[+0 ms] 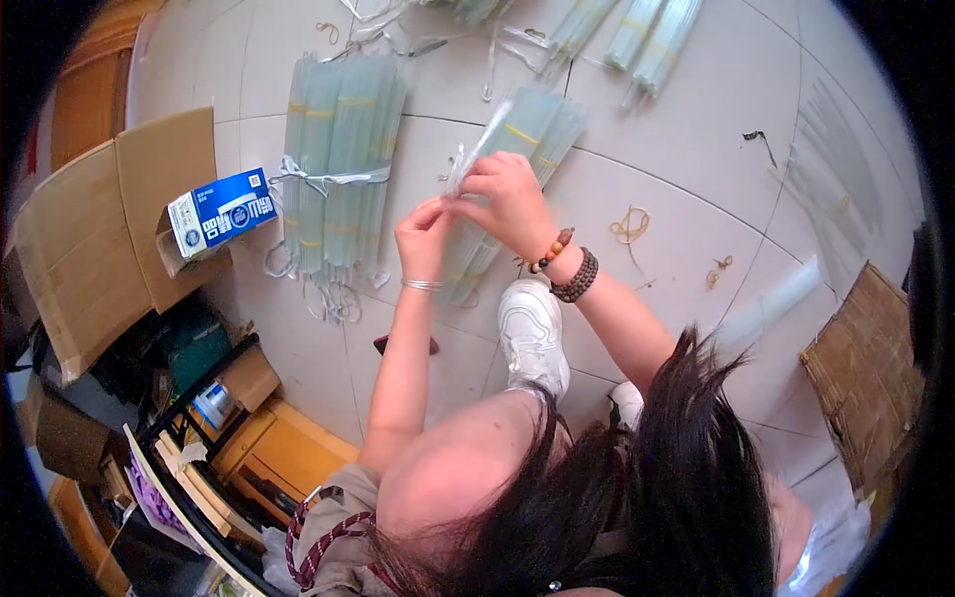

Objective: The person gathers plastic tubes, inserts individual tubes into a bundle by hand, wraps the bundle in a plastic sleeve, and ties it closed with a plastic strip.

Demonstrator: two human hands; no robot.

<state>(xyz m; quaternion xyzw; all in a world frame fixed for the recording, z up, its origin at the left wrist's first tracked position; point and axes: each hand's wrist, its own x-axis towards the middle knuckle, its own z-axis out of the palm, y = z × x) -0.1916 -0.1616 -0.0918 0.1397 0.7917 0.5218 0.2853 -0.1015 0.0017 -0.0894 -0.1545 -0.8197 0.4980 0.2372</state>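
Note:
Both hands meet over a bundle of clear tubes (562,129) with yellow bands, which lies on the tiled floor. My left hand (423,237) has its fingers pinched on the lower end of a white plastic strip (487,139). Just to its right, my right hand (505,204) is closed on the same strip, thumb and fingers together. The strip runs up along the left side of the bundle. Further left lies a larger bundle of tubes (333,129), tied round the middle with a white strip (343,177).
An open cardboard box (90,239) and a blue-and-white carton (234,211) stand at left. More tubes (662,40) lie at the top, others (831,179) at right. Rubber bands (630,227) are on the floor. A white shoe (531,328) is below the hands; cardboard (865,373) lies right.

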